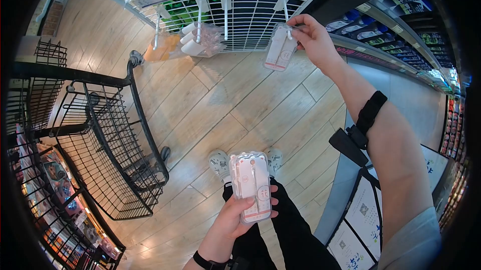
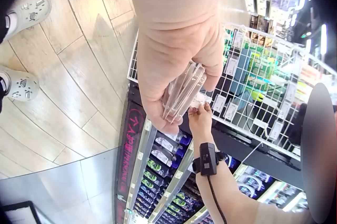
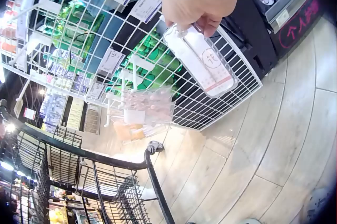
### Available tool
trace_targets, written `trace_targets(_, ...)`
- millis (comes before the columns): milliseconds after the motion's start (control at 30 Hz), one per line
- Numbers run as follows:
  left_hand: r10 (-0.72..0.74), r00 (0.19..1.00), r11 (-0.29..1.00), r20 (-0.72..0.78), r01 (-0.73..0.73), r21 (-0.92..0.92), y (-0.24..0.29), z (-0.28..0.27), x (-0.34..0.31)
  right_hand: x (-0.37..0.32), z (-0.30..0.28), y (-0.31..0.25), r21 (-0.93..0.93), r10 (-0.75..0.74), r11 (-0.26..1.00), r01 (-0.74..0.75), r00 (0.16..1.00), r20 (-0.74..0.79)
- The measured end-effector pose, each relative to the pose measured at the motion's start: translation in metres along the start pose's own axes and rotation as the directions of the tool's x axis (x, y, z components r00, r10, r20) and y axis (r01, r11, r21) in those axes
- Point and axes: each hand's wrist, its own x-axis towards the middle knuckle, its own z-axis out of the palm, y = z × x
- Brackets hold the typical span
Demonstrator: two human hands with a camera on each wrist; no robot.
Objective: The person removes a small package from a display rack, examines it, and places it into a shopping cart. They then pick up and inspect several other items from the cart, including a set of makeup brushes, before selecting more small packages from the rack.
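My left hand (image 1: 231, 217) holds several clear blister packs with white and pink cards (image 1: 247, 180) low in front of my legs, thumb across the front. In the left wrist view the clear plastic edges of the packs (image 2: 184, 92) lie stacked between thumb and fingers. Up at the wire rack, my right hand (image 1: 316, 39) pinches the top edge of a similar blister pack (image 1: 278, 52), which hangs at the end of a white hook (image 1: 286, 7). The right wrist view shows this pack (image 3: 205, 65) tilted under the fingers, its top partly hidden by them.
Left of the hanging pack, other bagged goods (image 1: 200, 42) hang on hooks of the white wire rack (image 1: 250, 4). A black shopping cart (image 1: 105, 144) stands at the left. Shelves of bottled goods (image 1: 371, 32) run along the right, above wood-look flooring (image 1: 215, 99).
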Motion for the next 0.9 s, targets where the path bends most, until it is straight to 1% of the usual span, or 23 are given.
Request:
trace_targets(267, 0.012, 1.000, 1.000, 0.011, -0.012, -0.012, 0.003, 0.000, 0.001, 0.003, 0.000, 0.006, 0.031, -0.022, 0.999, 0.022, 1.000, 0.013)
trace_targets(333, -0.004, 1.000, 1.000, 0.031, 0.005, -0.030, 0.005, 0.001, 0.001, 0.006, -0.001, 0.010, -0.031, -0.082, 0.996, 0.082, 0.997, 0.011)
trace_targets(367, -0.003, 1.000, 1.000, 0.029, 0.004, -0.030, 0.006, 0.003, 0.001, 0.009, -0.001, 0.012, -0.030, -0.082, 0.996, 0.082, 0.997, 0.011)
trace_targets(433, -0.010, 1.000, 0.999, 0.007, 0.010, 0.032, 0.009, 0.008, 0.001, 0.015, 0.000, 0.016, -0.107, -0.213, 0.972, 0.207, 0.976, -0.048)
trace_targets(467, -0.008, 1.000, 0.999, 0.002, 0.008, 0.032, 0.011, 0.011, 0.001, 0.013, 0.002, 0.014, -0.102, -0.212, 0.973, 0.206, 0.976, -0.047)
trace_targets(500, 0.013, 0.999, 0.997, -0.030, -0.011, 0.075, 0.013, 0.015, 0.002, 0.012, 0.005, 0.012, -0.237, -0.329, 0.927, 0.291, 0.933, -0.144)
trace_targets(533, 0.038, 0.997, 0.993, -0.060, -0.030, 0.118, 0.014, 0.018, 0.003, 0.011, 0.008, 0.009, -0.374, -0.450, 0.858, 0.352, 0.865, -0.220)
trace_targets(567, 0.045, 0.997, 0.992, -0.065, -0.037, 0.119, 0.015, 0.018, 0.005, 0.006, 0.009, 0.006, -0.366, -0.451, 0.860, 0.355, 0.865, -0.219)
trace_targets(633, 0.108, 0.993, 0.971, -0.053, -0.094, 0.218, 0.017, 0.017, 0.009, -0.018, 0.009, -0.002, -0.497, -0.496, 0.815, 0.298, 0.803, -0.331)
trace_targets(667, 0.116, 0.992, 0.971, -0.053, -0.102, 0.217, 0.019, 0.016, 0.011, -0.035, 0.015, -0.009, -0.317, -0.317, 0.921, 0.226, 0.909, -0.272)
trace_targets(700, 0.118, 0.993, 0.973, -0.029, -0.110, 0.203, 0.020, 0.015, 0.013, -0.057, 0.021, -0.016, -0.140, -0.135, 0.984, 0.112, 0.976, -0.169)
trace_targets(733, 0.118, 0.993, 0.975, -0.006, -0.114, 0.188, 0.021, 0.014, 0.014, -0.077, 0.023, -0.026, -0.053, 0.056, 0.997, -0.053, 0.997, 0.060)
trace_targets(767, 0.119, 0.993, 0.975, -0.007, -0.115, 0.188, 0.021, 0.014, 0.015, -0.095, 0.025, -0.037, -0.006, 0.225, 0.972, -0.233, 0.928, 0.296)
trace_targets(800, 0.142, 0.989, 0.970, -0.027, -0.134, 0.204, 0.020, 0.014, 0.015, -0.112, 0.029, -0.046, 0.008, 0.296, 0.944, -0.328, 0.862, 0.411)
trace_targets(833, 0.167, 0.985, 0.963, -0.046, -0.153, 0.220, 0.021, 0.014, 0.015, -0.125, 0.033, -0.054, 0.010, 0.355, 0.907, -0.421, 0.777, 0.521)
trace_targets(867, 0.168, 0.985, 0.963, -0.046, -0.154, 0.221, 0.020, 0.012, 0.015, -0.136, 0.035, -0.059, 0.011, 0.353, 0.908, -0.420, 0.777, 0.522)
trace_targets(900, 0.189, 0.979, 0.955, -0.074, -0.166, 0.244, 0.020, 0.009, 0.015, -0.144, 0.037, -0.062, 0.051, 0.384, 0.868, -0.493, 0.735, 0.559)
